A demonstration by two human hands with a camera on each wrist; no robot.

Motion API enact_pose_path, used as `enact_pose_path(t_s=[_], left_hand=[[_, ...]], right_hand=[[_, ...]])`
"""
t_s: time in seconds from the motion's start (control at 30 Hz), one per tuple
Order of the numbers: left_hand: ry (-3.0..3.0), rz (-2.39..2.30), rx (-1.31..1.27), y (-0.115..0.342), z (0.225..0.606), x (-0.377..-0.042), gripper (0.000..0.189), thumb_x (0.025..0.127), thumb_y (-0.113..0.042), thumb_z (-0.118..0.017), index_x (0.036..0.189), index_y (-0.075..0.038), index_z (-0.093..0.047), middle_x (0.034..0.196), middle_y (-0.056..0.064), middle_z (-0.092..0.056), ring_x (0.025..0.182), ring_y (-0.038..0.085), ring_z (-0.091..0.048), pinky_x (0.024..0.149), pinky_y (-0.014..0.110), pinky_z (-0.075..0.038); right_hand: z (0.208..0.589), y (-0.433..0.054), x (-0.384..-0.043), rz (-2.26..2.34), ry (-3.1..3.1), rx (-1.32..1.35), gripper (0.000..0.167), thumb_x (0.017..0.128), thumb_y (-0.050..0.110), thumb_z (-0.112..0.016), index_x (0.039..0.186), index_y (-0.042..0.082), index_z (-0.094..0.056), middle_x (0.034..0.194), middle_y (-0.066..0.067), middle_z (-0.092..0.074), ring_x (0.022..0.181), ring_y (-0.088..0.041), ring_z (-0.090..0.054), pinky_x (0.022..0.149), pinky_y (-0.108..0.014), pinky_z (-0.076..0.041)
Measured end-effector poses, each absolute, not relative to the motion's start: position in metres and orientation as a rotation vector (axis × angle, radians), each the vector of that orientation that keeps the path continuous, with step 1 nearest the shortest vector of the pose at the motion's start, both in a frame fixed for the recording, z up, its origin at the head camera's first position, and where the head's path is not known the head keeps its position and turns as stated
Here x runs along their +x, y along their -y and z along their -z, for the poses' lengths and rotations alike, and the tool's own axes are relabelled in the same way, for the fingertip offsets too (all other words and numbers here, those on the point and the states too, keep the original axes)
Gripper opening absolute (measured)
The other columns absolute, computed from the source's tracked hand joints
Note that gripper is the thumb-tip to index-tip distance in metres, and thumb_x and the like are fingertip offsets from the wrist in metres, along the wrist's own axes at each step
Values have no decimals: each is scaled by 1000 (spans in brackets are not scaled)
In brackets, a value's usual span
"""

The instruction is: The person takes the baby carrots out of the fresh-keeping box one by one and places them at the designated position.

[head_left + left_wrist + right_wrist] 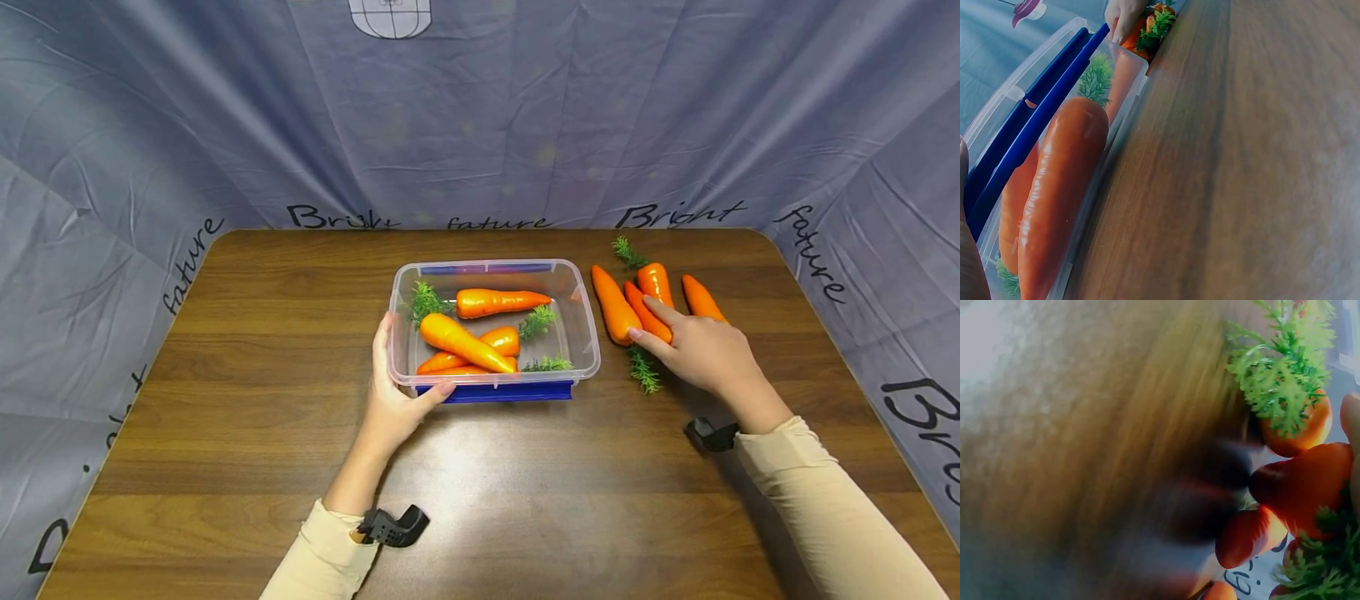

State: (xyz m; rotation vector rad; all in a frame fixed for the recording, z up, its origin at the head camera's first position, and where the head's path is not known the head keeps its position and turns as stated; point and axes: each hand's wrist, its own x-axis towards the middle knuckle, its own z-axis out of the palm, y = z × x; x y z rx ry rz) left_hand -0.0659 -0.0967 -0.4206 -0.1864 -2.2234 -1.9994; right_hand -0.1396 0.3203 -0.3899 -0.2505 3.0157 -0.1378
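Packing was apparently under way: the left hand (392, 414) gripped the clear container (584, 321), the right hand (708, 350) pinched a carrot (652, 322) seemingly needing lifting leftward.

You occupy a cloth-walled booth (97, 125): grey-blue curtains (495, 125) bearing black lettering (636, 217) hang along three sides of the wooden table (262, 333).

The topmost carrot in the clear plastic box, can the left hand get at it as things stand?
Probably yes, though the left hand would likely have to let go of the clear plastic box, whose side it grips. The box is open above, and nothing lies over the topmost carrot.
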Motion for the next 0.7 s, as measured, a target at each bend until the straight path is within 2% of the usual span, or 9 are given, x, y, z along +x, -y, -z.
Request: enact_pose_path(t_s=[0.13, 0.2, 0.3, 0.37, 0.5, 0.7], left_hand=[[2219, 1987, -188, 98, 431, -69, 116, 72, -11, -88, 159, -21, -11, 165, 7, -18, 150, 31, -25, 122, 51, -23], [2221, 1987, -182, 99, 435, -70, 116, 73, -12, -88, 159, -24, -11, 166, 5, -18, 150, 29, -26, 122, 50, -24], [2212, 1996, -188, 99, 433, -70, 116, 73, -13, -88, 159, -23, -11, 166, 6, -18, 150, 30, -26, 122, 51, -24], [2211, 2016, -179, 97, 424, -67, 116, 73, -10, -87, 159, -17, -10, 166, 11, -16, 150, 34, -25, 122, 52, -23], [2211, 2022, -176, 97, 418, -65, 115, 73, -6, -85, 159, -13, -10, 165, 14, -16, 150, 36, -25, 122, 52, -23], [2220, 2018, -170, 97, 419, -65, 115, 73, -8, -86, 159, -16, -11, 166, 12, -17, 150, 35, -25, 122, 51, -24]], right_hand=[[394, -319, -139, 76, -3061, -322, 84, 91, 77, -38, 154, 22, -38, 77, -23, -69, 77, -43, -67, 53, -54, -47], [396, -319, -138, 53, -3088, -353, 84, 91, 76, -41, 154, 20, -38, 71, -22, -66, 73, -41, -65, 52, -54, -47], [399, -318, -136, 26, -3127, -389, 82, 92, 72, -45, 153, 18, -39, 76, -26, -67, 76, -44, -65, 55, -58, -48], [401, -319, -135, -2, -3130, -401, 81, 93, 71, -45, 154, 17, -38, 83, -27, -69, 80, -45, -65, 57, -59, -48], [402, -319, -135, -52, -3103, -424, 79, 95, 68, -43, 156, 18, -34, 87, -22, -72, 77, -43, -64, 56, -57, -48], [401, -318, -133, -92, -3028, -450, 78, 97, 67, -38, 158, 19, -26, 119, -21, -69, 83, -42, -62, 61, -57, -49]])
